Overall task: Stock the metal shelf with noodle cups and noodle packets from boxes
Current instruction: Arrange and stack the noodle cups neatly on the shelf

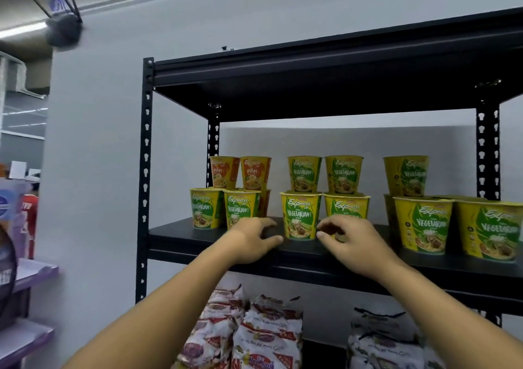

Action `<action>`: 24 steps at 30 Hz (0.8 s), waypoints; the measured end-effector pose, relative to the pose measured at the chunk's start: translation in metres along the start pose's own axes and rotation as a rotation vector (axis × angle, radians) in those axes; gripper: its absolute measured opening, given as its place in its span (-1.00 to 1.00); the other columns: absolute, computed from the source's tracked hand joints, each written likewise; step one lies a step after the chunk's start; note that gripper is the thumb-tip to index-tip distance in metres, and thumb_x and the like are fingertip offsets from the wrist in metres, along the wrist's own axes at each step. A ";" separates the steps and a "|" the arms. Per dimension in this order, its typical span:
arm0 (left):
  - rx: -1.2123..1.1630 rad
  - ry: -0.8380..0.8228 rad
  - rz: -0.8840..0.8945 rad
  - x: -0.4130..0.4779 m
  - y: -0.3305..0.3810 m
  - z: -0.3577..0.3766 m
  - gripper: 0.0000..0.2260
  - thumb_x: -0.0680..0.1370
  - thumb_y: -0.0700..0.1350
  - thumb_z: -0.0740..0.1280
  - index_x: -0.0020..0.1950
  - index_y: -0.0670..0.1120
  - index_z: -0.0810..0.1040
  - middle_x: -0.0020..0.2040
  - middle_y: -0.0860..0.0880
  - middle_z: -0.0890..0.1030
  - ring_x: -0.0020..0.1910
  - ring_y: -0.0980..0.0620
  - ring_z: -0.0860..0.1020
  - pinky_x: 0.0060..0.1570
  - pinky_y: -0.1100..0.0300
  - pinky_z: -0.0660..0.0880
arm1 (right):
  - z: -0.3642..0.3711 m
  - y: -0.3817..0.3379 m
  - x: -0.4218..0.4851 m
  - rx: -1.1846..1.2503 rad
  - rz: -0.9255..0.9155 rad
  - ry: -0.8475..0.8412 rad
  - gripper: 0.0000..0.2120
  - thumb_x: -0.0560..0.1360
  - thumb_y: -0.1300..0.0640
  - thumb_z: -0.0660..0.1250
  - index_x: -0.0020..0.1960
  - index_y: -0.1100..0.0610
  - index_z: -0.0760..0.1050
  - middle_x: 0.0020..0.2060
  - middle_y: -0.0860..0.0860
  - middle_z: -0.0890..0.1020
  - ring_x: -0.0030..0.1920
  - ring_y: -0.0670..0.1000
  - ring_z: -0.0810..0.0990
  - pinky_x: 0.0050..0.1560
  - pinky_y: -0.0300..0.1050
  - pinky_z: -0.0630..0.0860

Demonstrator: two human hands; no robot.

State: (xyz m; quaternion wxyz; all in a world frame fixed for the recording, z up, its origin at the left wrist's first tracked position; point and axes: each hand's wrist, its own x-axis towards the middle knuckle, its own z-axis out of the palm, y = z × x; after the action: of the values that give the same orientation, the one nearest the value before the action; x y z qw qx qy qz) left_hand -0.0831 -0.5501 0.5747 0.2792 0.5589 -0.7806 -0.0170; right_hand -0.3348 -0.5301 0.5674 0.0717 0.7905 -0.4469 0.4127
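Between our left hand [252, 238] and right hand [349, 241], both loose and clasping nothing, the noodle cup [300, 218] stands on the metal shelf [172, 231], so placement seems underway and next needs a gentle squaring nudge.

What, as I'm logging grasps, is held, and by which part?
Cannot be told: left hand and right hand flank the front vegetarian cup low at its sides, fingers at or near contact.
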 end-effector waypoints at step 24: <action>0.132 0.001 -0.055 -0.026 -0.165 -0.080 -0.67 0.68 0.15 0.24 0.28 0.01 0.67 0.13 -0.03 0.65 0.08 -0.02 0.56 0.13 0.05 0.55 | 0.110 -0.112 0.098 -0.261 0.318 -0.502 -0.46 0.58 -0.30 0.22 0.39 0.02 0.51 0.33 0.03 0.57 0.25 0.07 0.54 0.19 -0.05 0.48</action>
State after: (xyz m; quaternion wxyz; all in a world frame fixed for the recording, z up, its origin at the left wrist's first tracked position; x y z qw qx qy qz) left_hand 0.1009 -0.5664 0.5757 0.2418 0.5974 -0.7641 0.0270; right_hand -0.1587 -0.5808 0.5951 -0.0057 0.7721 -0.6176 0.1500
